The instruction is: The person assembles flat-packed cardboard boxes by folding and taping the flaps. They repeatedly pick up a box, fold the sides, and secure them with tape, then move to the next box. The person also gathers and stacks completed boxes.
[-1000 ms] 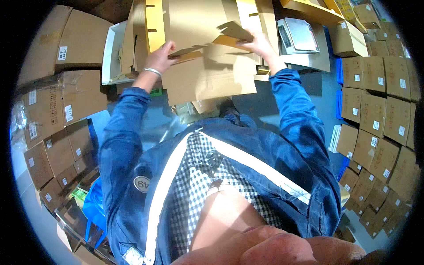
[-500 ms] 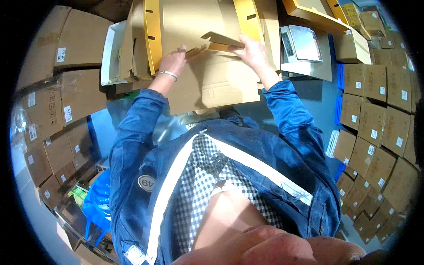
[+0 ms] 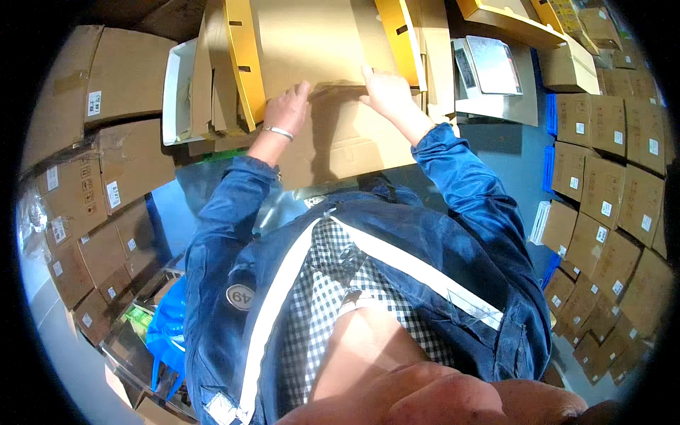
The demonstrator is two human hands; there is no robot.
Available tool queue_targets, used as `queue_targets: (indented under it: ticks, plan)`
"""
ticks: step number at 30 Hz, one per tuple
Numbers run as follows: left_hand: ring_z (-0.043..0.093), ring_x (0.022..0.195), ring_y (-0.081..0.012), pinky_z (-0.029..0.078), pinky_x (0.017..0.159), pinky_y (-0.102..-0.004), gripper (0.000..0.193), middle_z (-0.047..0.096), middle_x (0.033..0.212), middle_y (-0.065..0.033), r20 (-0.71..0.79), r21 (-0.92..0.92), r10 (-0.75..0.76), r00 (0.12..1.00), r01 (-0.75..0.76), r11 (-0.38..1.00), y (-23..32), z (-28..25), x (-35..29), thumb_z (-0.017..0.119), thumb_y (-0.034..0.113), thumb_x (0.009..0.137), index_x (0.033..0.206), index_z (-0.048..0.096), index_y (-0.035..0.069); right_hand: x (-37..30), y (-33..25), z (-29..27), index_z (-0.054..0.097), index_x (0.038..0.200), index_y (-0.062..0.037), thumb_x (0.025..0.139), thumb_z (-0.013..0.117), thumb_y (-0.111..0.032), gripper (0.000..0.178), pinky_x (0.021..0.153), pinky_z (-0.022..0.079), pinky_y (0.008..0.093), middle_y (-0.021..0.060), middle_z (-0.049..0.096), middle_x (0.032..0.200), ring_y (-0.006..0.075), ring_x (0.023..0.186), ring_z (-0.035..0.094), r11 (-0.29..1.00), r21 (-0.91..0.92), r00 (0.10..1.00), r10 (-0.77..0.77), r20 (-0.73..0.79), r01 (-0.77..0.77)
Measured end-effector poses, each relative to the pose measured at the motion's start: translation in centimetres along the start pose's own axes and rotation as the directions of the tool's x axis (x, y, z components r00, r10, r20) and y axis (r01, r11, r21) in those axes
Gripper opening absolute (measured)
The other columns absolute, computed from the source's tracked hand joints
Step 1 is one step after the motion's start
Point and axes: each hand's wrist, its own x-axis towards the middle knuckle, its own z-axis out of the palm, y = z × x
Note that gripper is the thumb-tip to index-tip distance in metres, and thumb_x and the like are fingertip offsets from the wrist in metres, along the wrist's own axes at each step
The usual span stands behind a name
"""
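Observation:
In front of me lies a partly folded cardboard box [image 3: 312, 39], brown inside, with upright yellow side walls on its left and right. Its near brown panel [image 3: 354, 149] reaches toward my body. My left hand [image 3: 287, 113], with a silver bracelet at the wrist, is closed on the near fold beside the left yellow wall. Across from it, my right hand [image 3: 389, 93] grips the same fold near the right wall, its index finger and thumb showing. The other fingers of both hands are partly hidden.
More cardboard and a white tray [image 3: 170, 106] stand to the left. A second yellow-edged box [image 3: 510, 25] and a silvery flat item [image 3: 494, 65] are at the right. Stacked cartons [image 3: 134, 78] line both sides. A blue plastic stool [image 3: 168, 326] stands at the lower left.
The raised brown flaps between my hands have gone down to the near fold. My left hand has shifted slightly right, my right hand slightly left and nearer.

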Motion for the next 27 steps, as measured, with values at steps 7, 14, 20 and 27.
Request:
queue_targets:
  ticks: [7, 14, 20, 27]
  plan:
    - [0.063, 0.088, -0.037, 0.054, 0.074, -0.0454, 0.045, 0.057, 0.113, -0.0141, -0.02, -0.22, 0.068, 0.998, -0.07, 0.973, 4.6, -1.2, 1.5, 0.065, 0.027, 0.086, 0.123, 0.046, 0.011, -0.8, 0.8, 1.7, 0.055, 0.095, -0.0026, 0.08, 0.058, -0.008, 0.016, 0.061, 0.054, 0.044, 0.0153, 0.066, 0.077, 0.0334, 0.075, 0.068, 0.996, 0.004, 0.981, -0.083, -0.174, 0.085]
    - [0.062, 0.078, -0.0297, 0.053, 0.063, -0.04, 0.017, 0.06, 0.078, -0.0094, -0.135, -0.064, 0.266, 0.955, -0.276, 0.959, 5.4, 0.8, 2.6, 0.062, 0.026, 0.085, 0.084, 0.054, 0.01, -4.1, 0.2, -1.9, 0.051, 0.111, -0.0053, 0.073, 0.071, -0.013, 0.044, 0.086, 0.045, 0.0419, 0.0138, 0.06, 0.102, 0.0306, 0.102, 0.059, 0.938, 0.13, 0.867, -0.237, -0.438, 0.323]
    - [0.063, 0.078, -0.0324, 0.052, 0.064, -0.0442, 0.022, 0.062, 0.08, -0.0122, -0.15, -0.128, 0.34, 0.928, -0.359, 0.924, 5.1, 1.1, 2.8, 0.056, 0.03, 0.092, 0.086, 0.055, 0.01, -13.2, -4.0, 3.5, 0.052, 0.125, -0.0124, 0.072, 0.066, -0.012, 0.055, 0.105, 0.034, 0.0495, 0.0124, 0.047, 0.136, 0.0289, 0.129, 0.042, 0.915, 0.018, 0.905, -0.395, -0.158, 0.402]
    - [0.062, 0.081, -0.0356, 0.051, 0.066, -0.0477, 0.026, 0.064, 0.083, -0.0149, -0.111, -0.148, 0.312, 0.943, -0.326, 0.933, 4.9, 1.8, 4.0, 0.056, 0.031, 0.092, 0.087, 0.055, 0.006, -13.3, -4.5, 2.5, 0.061, 0.114, -0.011, 0.078, 0.056, -0.017, 0.037, 0.085, 0.052, 0.0345, 0.0067, 0.061, 0.104, 0.0234, 0.099, 0.061, 0.82, -0.079, 0.726, -0.542, -0.424, 0.566]
